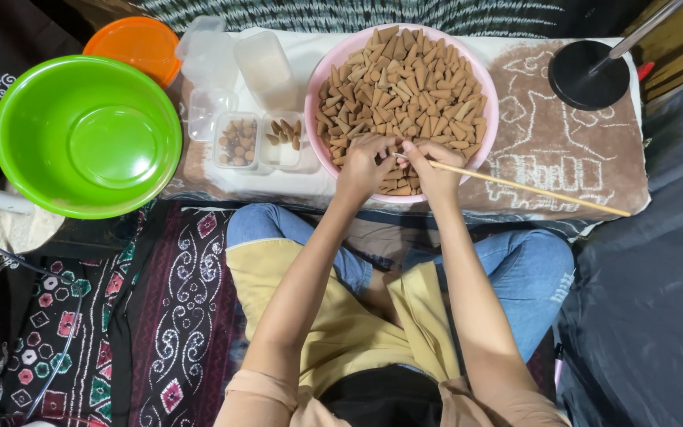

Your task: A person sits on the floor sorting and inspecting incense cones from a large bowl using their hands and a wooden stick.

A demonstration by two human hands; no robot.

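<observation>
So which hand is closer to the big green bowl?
The left hand. It sits over the pink bowl's near edge, on the side toward the green bowl. The right hand, holding a thin stick, is farther away.

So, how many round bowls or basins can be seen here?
3. A green bowl sits at the left, an orange bowl lies behind it, partly covered, and a pink bowl full of brown cones stands in front of both hands. No others show.

Both bare forearms rise from the lower centre of the frame, converging at upper centre; left hand [364,162] and right hand [434,168] nearly touch, fingers curled downward.
</observation>
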